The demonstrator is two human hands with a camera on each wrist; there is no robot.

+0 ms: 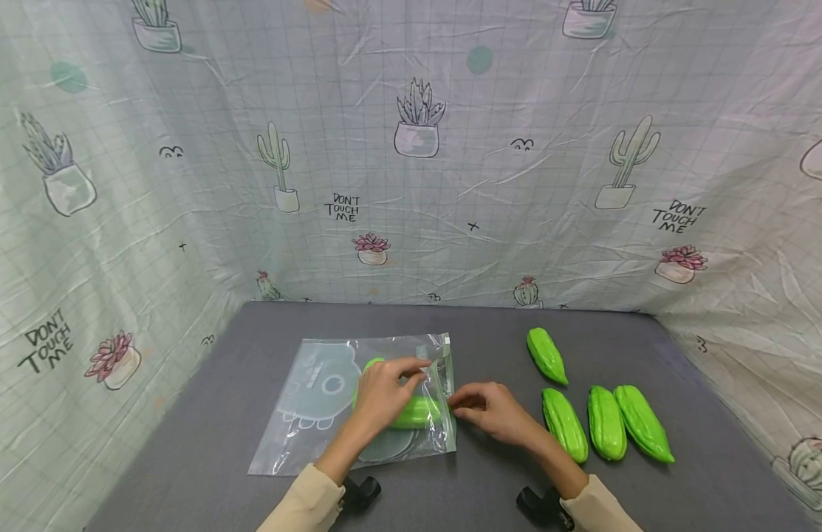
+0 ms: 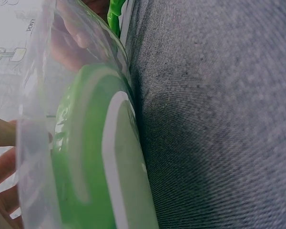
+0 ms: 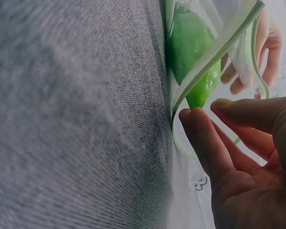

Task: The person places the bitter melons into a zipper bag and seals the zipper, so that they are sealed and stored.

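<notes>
Far left: the cactus-print sheet (image 1: 105, 258) met the grey table (image 1: 204, 443) and screened its sides and back. The bag (image 1: 284, 454) lay on the table, mouth to the right; laid so, probably, to face the right hand and the loose gourds.

The left hand (image 1: 384, 391) lay over the bag near its mouth, thumb and fingers close together, seemingly pinching the upper film. In the right-wrist view the film stood off the lower layer and the mouth gaped; likely the reason for that grip.

The bagged gourd (image 1: 417, 414) lay lengthwise inside, tip at the mouth. More green showed left of the hand, perhaps a second gourd; too much covered to be sure.

The right hand (image 1: 490, 410) was at the mouth, fingers fairly straight, a narrow gap between thumb and index, nothing held. Fingertips right by the gourd's tip; contact I could not settle. In line with the gourd, a sensible spot for pressing it inward.

Farthest right: one upper gourd (image 1: 546, 356) apart; below, a near gourd (image 1: 565, 425), a middle gourd (image 1: 606, 423) and an end gourd (image 1: 643, 423) side by side, within easy reach of the right hand, I judged.
</notes>
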